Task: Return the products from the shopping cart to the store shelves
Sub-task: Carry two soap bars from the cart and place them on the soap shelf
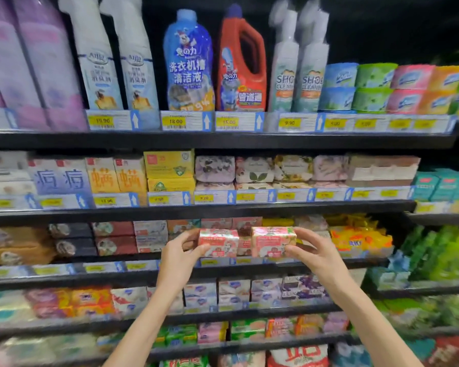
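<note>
two soap boxes (247,242) look like glossy printed card; above them, the blue bottle (187,62) is shiny plastic, the shelf edge (196,140) matt black.

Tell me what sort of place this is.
A shop's household and soap aisle, most likely a supermarket: yellow price tags line black shelves stocked with cleaner bottles, and each hand holds a pink soap box.

black shelving (223,140) fills the view, tier above tier, each lip lined with price tags (186,121) in yellow and white with blue arrows. the top tier holds tall bottles (187,62) and small tubs (374,87); lower tiers hold stacked boxes (170,170) and wrapped bars (255,169). a second rack (440,287) adjoins at the right. above it the background is dark. the edges are blurred.
</note>
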Tool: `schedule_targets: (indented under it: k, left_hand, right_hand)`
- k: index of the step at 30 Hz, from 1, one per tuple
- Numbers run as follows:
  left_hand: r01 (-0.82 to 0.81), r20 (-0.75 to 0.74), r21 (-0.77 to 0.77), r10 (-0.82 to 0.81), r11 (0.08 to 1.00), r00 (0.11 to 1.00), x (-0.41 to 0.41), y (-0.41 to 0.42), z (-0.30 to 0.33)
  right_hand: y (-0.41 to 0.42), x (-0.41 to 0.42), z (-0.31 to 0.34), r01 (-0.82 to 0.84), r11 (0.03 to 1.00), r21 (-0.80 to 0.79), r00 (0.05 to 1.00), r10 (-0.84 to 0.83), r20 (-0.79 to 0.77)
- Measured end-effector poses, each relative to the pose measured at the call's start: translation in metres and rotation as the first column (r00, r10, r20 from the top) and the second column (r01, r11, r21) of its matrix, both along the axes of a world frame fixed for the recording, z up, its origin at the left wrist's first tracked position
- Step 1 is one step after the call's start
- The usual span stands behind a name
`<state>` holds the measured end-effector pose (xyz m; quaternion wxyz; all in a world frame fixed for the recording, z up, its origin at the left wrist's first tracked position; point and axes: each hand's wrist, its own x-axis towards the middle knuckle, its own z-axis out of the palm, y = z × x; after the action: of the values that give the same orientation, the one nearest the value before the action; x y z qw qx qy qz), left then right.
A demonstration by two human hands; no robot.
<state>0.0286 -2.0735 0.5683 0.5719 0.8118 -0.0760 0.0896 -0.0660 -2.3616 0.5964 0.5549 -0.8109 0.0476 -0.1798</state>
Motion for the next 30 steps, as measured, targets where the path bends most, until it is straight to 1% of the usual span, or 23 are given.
schedule_targets:
  k: [6, 12, 15, 18, 20, 23, 27, 30]
  left_hand:
    - [-0.041, -0.047, 0.009, 0.041, 0.999, 0.998, 0.039, -0.014, -0.015]
    - [-0.044, -0.016, 0.024, 0.045, 0.999, 0.999, 0.068, -0.022, -0.026]
    - [-0.057, -0.018, 0.063, 0.058, 0.996, 0.998, 0.078, -0.022, -0.031]
    - [-0.109, -0.018, 0.045, 0.110, 0.993, 0.994, 0.081, -0.025, -0.037]
    - [-0.175, -0.024, 0.067, 0.177, 0.982, 0.984, 0.081, -0.027, -0.039]
    - [-0.208, 0.001, 0.063, 0.208, 0.976, 0.978, 0.081, -0.030, -0.045]
    - [-0.244, 0.082, 0.076, 0.238, 0.967, 0.968, 0.083, -0.030, -0.053]
    - [-0.247, 0.076, 0.058, 0.243, 0.967, 0.967, 0.083, -0.029, -0.052]
  right_hand:
    - [-0.007, 0.020, -0.012, 0.010, 1.000, -0.017, 0.999, -0.010, -0.035]
    - [-0.009, 0.036, -0.024, 0.031, 0.999, -0.033, 0.998, -0.033, -0.054]
    - [-0.007, 0.043, -0.028, 0.045, 0.999, -0.031, 0.997, -0.047, -0.054]
    - [-0.005, 0.051, -0.030, 0.042, 0.999, -0.018, 0.997, -0.043, -0.063]
    - [-0.003, 0.059, -0.030, 0.043, 0.999, -0.015, 0.997, -0.044, -0.065]
    - [-0.003, 0.072, -0.033, 0.062, 0.998, 0.003, 0.995, -0.062, -0.078]
    - [-0.004, 0.092, -0.041, 0.111, 0.993, 0.032, 0.990, -0.107, -0.090]
    - [0.001, 0.103, -0.041, 0.131, 0.990, 0.060, 0.988, -0.125, -0.095]
